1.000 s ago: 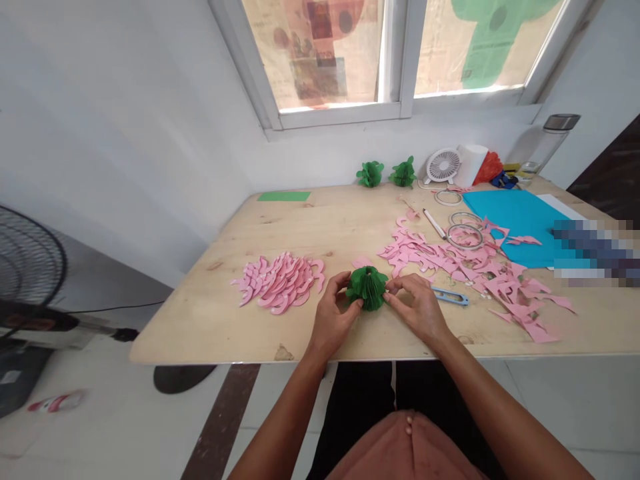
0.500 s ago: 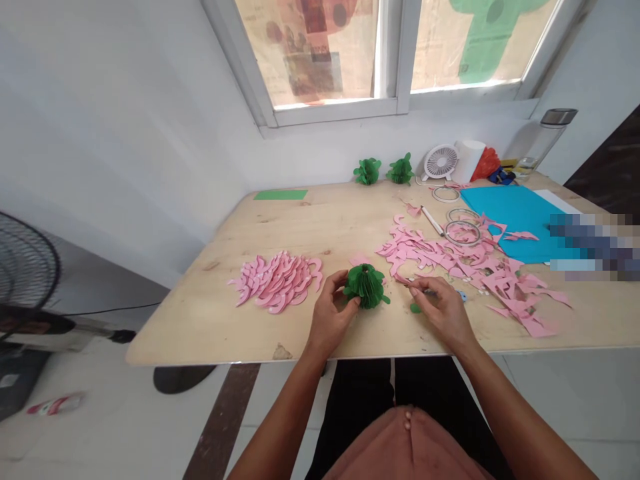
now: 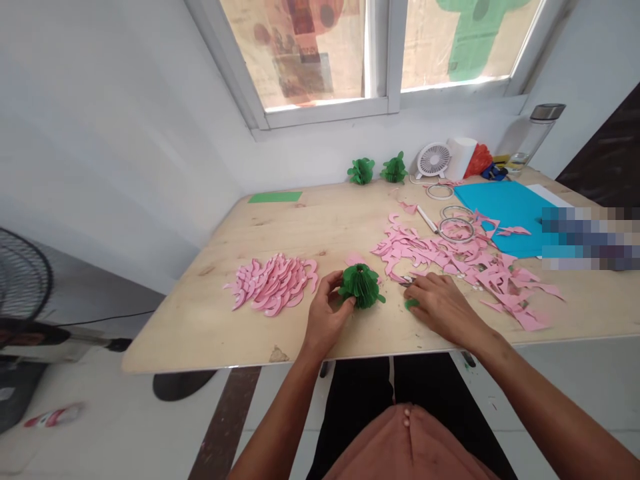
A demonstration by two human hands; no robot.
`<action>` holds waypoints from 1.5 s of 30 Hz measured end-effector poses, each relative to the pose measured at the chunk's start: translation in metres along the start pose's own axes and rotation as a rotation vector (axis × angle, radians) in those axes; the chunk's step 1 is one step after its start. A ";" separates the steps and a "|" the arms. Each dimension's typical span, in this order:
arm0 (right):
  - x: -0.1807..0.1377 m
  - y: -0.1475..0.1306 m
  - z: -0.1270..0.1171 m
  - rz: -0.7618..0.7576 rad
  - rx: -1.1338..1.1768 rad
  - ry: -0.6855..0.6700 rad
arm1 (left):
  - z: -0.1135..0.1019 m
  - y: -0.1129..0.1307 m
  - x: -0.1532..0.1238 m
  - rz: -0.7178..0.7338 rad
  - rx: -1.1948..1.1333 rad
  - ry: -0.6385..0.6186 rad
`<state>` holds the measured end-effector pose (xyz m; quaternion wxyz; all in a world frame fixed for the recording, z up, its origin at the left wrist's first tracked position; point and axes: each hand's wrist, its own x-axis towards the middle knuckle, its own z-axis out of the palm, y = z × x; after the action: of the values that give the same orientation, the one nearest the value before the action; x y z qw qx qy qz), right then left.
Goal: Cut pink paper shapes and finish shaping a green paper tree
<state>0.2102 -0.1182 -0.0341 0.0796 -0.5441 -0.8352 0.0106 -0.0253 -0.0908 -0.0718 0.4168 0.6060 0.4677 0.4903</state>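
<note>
A green folded-paper ball point(image 3: 360, 285) sits on the wooden table point(image 3: 310, 227) near its front edge. My left hand point(image 3: 325, 313) grips the ball's left side with curled fingers. To the ball's right, my right hand point(image 3: 440, 307) lies low on the table, fingers closed round a small pair of snips whose metal tip point(image 3: 404, 283) pokes out towards the ball; the handle is hidden. A small green scrap point(image 3: 411, 304) lies just under that hand's thumb.
A neat pile of pink crescents point(image 3: 273, 283) lies to the left, loose pink offcuts point(image 3: 450, 257) to the right. Behind are wire rings point(image 3: 455, 229), a pen point(image 3: 424, 217), a blue sheet point(image 3: 505, 207), a green sheet point(image 3: 275, 197), two green balls point(image 3: 361, 171), a desk fan point(image 3: 433, 160) and a bottle point(image 3: 537, 130).
My right hand has left the green ball, moved right and closed on the snips that lay there. A small green scrap now lies on the table. The left hand keeps its hold.
</note>
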 end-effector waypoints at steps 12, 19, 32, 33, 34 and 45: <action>0.022 0.007 -0.011 -0.003 0.100 -0.250 | 0.000 0.000 0.000 -0.002 0.001 0.012; 0.010 0.007 -0.006 0.072 0.238 -0.144 | 0.000 0.000 -0.001 -0.002 -0.008 0.004; 0.005 -0.005 0.006 0.176 0.631 0.304 | 0.000 -0.001 0.000 -0.004 -0.005 0.005; 0.005 -0.008 0.007 0.191 0.659 0.318 | 0.000 -0.001 0.000 -0.007 -0.003 0.005; 0.006 -0.011 0.007 0.210 0.705 0.333 | 0.000 -0.001 0.000 -0.012 -0.001 0.005; 0.018 -0.042 0.029 0.429 1.353 0.419 | 0.000 -0.001 0.000 -0.002 0.008 0.004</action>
<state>0.1605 -0.1166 -0.0564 0.5517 -0.5179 -0.4887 0.4343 -0.0257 -0.0908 -0.0727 0.4140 0.6061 0.4709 0.4894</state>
